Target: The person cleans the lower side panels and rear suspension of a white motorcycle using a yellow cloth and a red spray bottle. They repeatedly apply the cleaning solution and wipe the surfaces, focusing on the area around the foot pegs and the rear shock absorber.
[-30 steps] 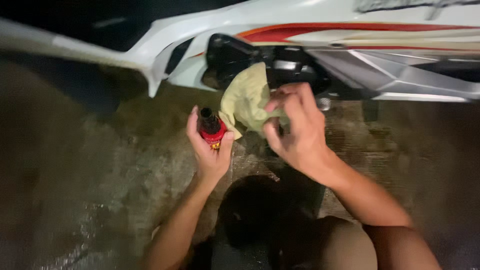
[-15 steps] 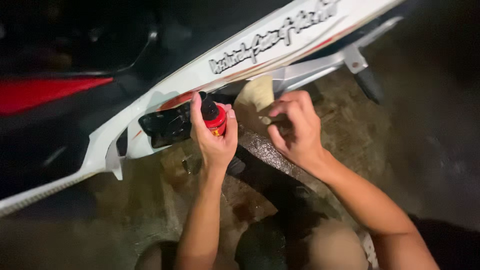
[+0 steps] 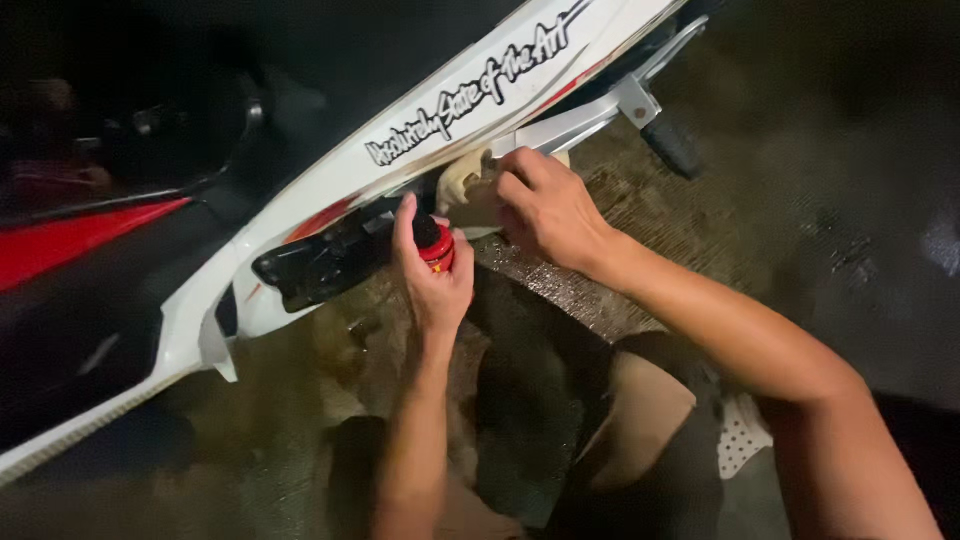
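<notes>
Red plastic marks the small can [image 3: 437, 245] that is gripped in the left hand [image 3: 432, 272], its dark cap held close under the white side panel [image 3: 420, 150] of a motorcycle, just beside a black opening [image 3: 318, 265]. A pale yellowish cloth [image 3: 466, 188] is pinched in the closed right hand [image 3: 548, 208] and pressed against the underside of the panel, near the folded footpeg [image 3: 668, 142]. The concrete floor [image 3: 700, 230] looks wet and dim, so a slip of the can is judged possible; its contents could be spilled onto the panel if it is tilted carelessly.

outdoor repair spot; motorbike [image 3: 470, 110], wet concrete [image 3: 760, 200]
</notes>
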